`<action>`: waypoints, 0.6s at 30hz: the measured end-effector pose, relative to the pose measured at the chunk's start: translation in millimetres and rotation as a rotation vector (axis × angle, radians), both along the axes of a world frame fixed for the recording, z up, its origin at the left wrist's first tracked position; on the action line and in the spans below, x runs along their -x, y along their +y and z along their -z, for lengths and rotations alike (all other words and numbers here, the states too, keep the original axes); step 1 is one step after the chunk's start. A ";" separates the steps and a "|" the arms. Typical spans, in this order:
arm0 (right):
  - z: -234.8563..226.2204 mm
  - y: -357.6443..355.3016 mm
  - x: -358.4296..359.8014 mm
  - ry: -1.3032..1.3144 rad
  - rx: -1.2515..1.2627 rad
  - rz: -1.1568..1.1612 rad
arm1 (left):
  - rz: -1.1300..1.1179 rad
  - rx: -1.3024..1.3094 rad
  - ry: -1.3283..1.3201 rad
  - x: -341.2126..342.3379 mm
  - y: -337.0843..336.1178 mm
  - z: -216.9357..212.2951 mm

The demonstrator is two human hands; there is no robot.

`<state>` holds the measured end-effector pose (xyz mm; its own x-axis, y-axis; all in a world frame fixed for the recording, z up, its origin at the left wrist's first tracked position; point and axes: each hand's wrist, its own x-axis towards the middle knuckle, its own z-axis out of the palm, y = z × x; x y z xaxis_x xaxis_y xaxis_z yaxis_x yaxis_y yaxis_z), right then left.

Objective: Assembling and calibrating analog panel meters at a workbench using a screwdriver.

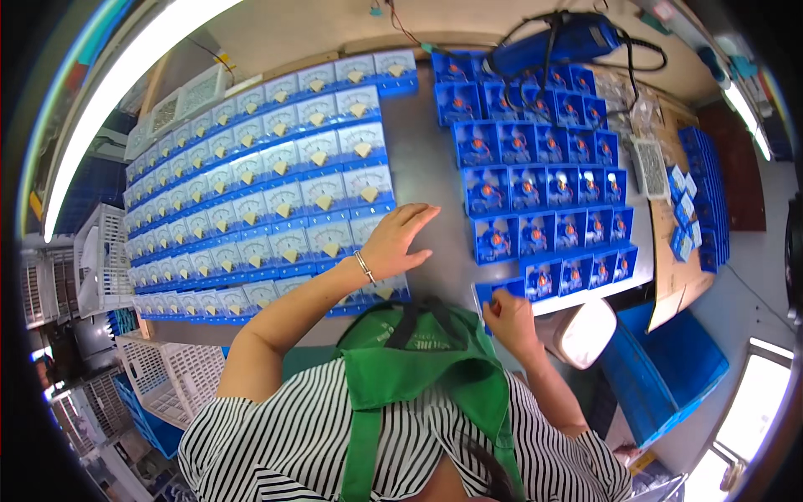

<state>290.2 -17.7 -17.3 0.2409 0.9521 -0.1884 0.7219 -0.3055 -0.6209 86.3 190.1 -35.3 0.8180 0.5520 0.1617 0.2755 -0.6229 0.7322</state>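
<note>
My left hand (401, 243) reaches over the bare metal strip of the table, thumb and fingers apart, holding nothing. It is beside the right-hand end of the rows of panel meters (324, 201), which have white dials, cream patches and blue cases. My right hand (512, 325) has its fingers curled together in a pinch at the near edge of a blue case (500, 287). What the pinch holds is hidden. Beyond that case stand rows of open blue cases (529, 188) with orange-red parts and wires inside.
A blue corded tool (556, 43) lies across the far right cases. A white stool-like object (585, 333) and a blue crate (665, 368) are at the lower right. White baskets (104, 259) stand left. Cardboard (677, 289) and a tray of small parts (650, 167) lie right.
</note>
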 end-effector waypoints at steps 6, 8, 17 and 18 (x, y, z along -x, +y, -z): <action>58.6 -1.1 -7.2 -0.288 0.079 -0.058 | -0.172 -0.304 0.068 -13.2 106.1 37.2; 42.8 5.5 -9.9 -0.227 0.104 -0.036 | -0.240 -0.423 0.081 -21.5 153.2 46.7; -14.9 47.8 -11.6 0.012 -0.113 0.066 | -0.579 -0.651 0.618 -68.9 313.6 71.7; -17.4 48.7 -9.8 0.040 -0.145 0.058 | -0.562 -0.637 0.616 -74.7 312.1 71.2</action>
